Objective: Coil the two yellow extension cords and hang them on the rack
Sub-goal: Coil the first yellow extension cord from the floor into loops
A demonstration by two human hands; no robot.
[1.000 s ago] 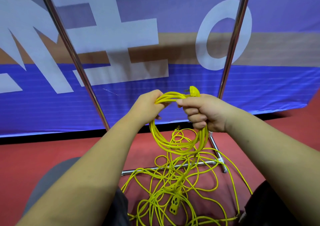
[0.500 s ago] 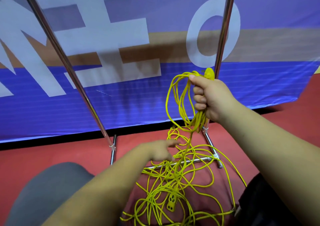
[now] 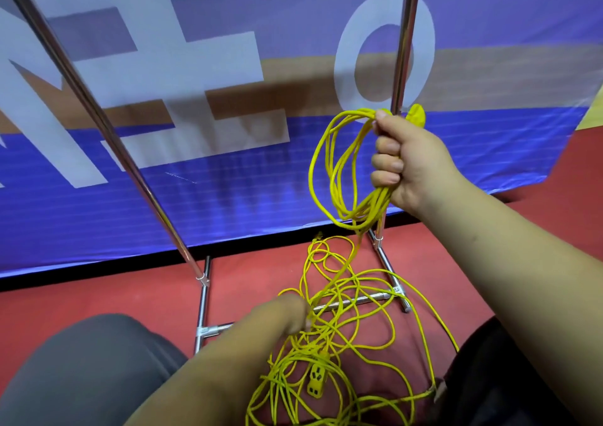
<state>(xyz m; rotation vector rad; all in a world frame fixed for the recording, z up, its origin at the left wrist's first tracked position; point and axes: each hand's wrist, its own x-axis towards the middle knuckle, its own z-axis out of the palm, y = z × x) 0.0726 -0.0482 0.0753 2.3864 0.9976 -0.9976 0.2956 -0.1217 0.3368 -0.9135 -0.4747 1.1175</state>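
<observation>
Beside the rack pole (image 3: 403, 50), the raised right hand (image 3: 414, 161) grips the coil (image 3: 372, 203).

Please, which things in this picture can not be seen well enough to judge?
Shiny metal rack: head view, top cut off by the upper edge.
Left hand: head view, fingertips hidden behind the hand itself; grip on the loose yellow cord tangle unclear.
Coiled yellow cord: head view, right hand covers part.

Large banner (image 3: 228, 203) as backdrop: blue lower field, tan band across middle, lilac top, big white letters (image 3: 195, 66). Black strip (image 3: 98, 267) along banner foot. Red floor (image 3: 114, 296) below, matte, evenly lit.
</observation>
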